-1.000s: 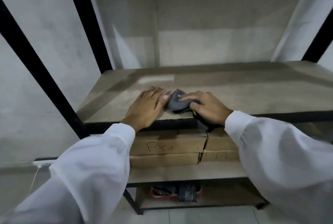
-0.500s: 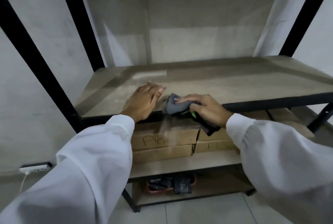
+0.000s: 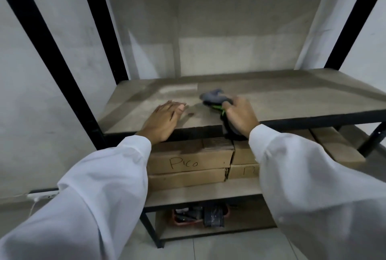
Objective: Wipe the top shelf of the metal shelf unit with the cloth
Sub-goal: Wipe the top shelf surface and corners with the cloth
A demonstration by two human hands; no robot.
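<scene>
**My hands on the top shelf**

My white sleeves [image 3: 104, 186] are closest to me. Under the shelf edge sit brown boxes [image 3: 188, 161], and one says "Pico". My left hand [image 3: 161, 120] lies flat on the top shelf [image 3: 292, 100] near the front edge, with fingers straight and holding nothing. Near it, my right hand [image 3: 240, 114] has its fingers curled around the gray cloth [image 3: 215, 96]. The cloth sits on the shelf just past my fingers, with some green showing. Black posts [image 3: 104, 29] stand at the corners. A gray wall [image 3: 219, 29] is behind.

Top shelf [image 3: 271, 100] bears grey cloth [image 3: 215, 96]; left hand [image 3: 163, 121] apparently flat
</scene>
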